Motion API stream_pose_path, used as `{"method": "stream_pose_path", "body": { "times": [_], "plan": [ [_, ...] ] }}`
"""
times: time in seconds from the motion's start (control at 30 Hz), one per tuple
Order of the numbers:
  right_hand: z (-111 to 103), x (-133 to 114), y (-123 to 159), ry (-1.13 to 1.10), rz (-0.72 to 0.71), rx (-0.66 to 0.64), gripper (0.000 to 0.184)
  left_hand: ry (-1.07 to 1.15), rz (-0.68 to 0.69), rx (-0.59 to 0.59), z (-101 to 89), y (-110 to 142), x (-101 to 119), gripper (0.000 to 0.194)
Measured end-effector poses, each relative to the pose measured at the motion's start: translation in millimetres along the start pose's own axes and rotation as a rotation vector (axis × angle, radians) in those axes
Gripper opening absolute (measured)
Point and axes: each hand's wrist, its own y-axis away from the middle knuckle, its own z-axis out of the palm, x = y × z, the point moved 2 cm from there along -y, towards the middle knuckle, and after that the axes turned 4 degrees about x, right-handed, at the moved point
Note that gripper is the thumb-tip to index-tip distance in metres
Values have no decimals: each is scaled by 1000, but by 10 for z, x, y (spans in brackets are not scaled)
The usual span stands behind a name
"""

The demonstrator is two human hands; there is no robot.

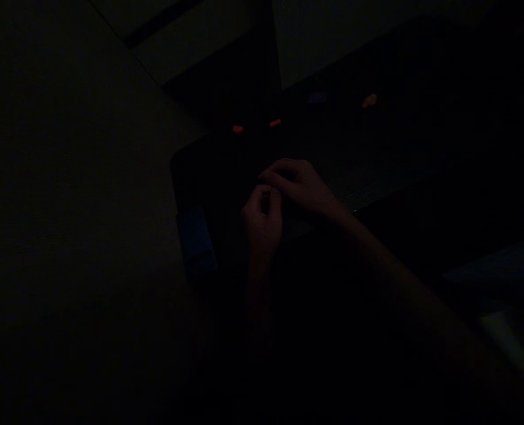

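In very dim light my two hands meet over a dark table (226,171). My left hand (263,215) is closed, its thumb and forefinger pinched together. Just above it my right hand (299,183) bends over, thumb and fingertips closed and touching the left fingertips. Whatever they hold between them is too small or too dark to make out. Beyond the hands lie a small orange-red lump (237,129) and a short orange-red stick-like piece (275,123). Farther right sits a larger orange lump (369,101).
A blue box-like object (197,239) lies at the table's left edge. Behind the orange pieces is a small dark purplish rectangle (318,97). Pale panels (332,35) stand behind the table. A pale strip (510,339) shows at lower right.
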Motion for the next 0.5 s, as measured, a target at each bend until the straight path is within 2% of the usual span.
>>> {"method": "stream_pose_path", "body": {
  "times": [0.5],
  "plan": [
    [-5,-14,1,37,3,0,16,-3,25,6,0,-8,-18,14]
  ]
}}
